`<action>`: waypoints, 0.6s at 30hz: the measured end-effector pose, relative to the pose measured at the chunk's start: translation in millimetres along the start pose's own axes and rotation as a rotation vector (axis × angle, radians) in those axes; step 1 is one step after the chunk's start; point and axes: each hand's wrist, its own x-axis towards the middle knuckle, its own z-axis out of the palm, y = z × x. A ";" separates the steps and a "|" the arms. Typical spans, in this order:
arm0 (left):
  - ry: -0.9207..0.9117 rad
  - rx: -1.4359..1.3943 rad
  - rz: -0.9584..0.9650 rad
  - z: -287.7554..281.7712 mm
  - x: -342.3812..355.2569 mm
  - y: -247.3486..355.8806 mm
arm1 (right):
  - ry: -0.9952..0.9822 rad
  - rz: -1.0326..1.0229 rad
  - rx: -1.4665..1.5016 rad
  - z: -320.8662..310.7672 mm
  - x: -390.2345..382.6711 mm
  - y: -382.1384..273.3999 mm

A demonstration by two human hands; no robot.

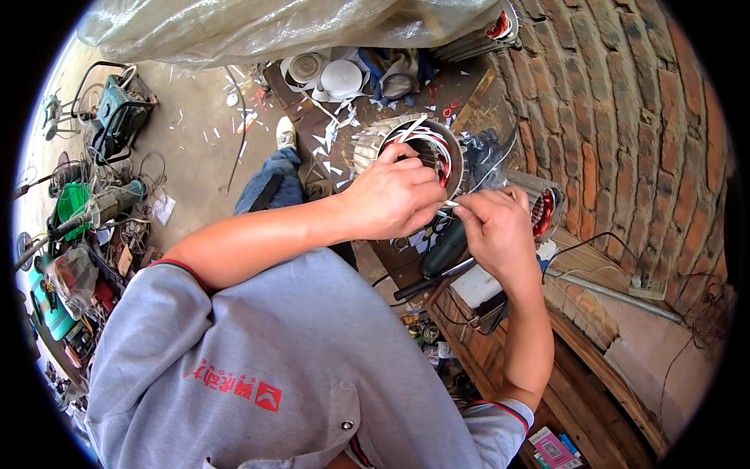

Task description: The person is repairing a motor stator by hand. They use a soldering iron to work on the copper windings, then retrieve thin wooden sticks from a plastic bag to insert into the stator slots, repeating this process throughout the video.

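In front of me a metal motor stator (pixel 366 150) stands on the bench, red and white windings (pixel 439 147) showing inside its round opening. My left hand (pixel 397 194) is at its near rim, the fingers curled and closed; what lies between their tips is hidden. Close beside it on the right, my right hand (pixel 494 225) pinches a small white strip (pixel 451 204) between thumb and forefinger. The strip's left end reaches the left fingertips. Below the hands lies a dark green, rounded tool (pixel 445 248).
White tape rolls (pixel 341 78) and gloves (pixel 397 78) lie at the back of the bench, with paper scraps around. A second stator (pixel 544 211) sits at right, by the brick wall (pixel 617 133). Plastic sheeting (pixel 273 31) hangs across the top. Machines (pixel 121 113) and clutter stand left.
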 end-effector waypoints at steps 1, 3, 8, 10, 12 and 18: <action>-0.003 -0.005 -0.012 -0.5 0.7 0.8 | 0.075 -0.001 -0.094 -0.2 -1.5 -2.1; -0.010 -0.008 -0.028 -0.5 2.0 1.9 | 0.224 -0.002 -0.281 -1.0 -5.8 -5.6; -0.006 0.006 -0.016 -1.2 1.4 1.0 | 0.286 0.075 0.080 -0.7 -13.3 9.4; 0.008 -0.009 -0.002 -1.6 1.3 0.8 | 0.241 0.068 0.346 12.6 -14.5 8.7; 0.011 -0.015 0.011 -1.2 2.0 0.7 | 0.237 0.003 0.318 19.7 -14.8 7.8; 0.004 0.000 0.014 -1.4 0.3 0.4 | 0.264 -0.124 0.283 34.0 -8.5 14.0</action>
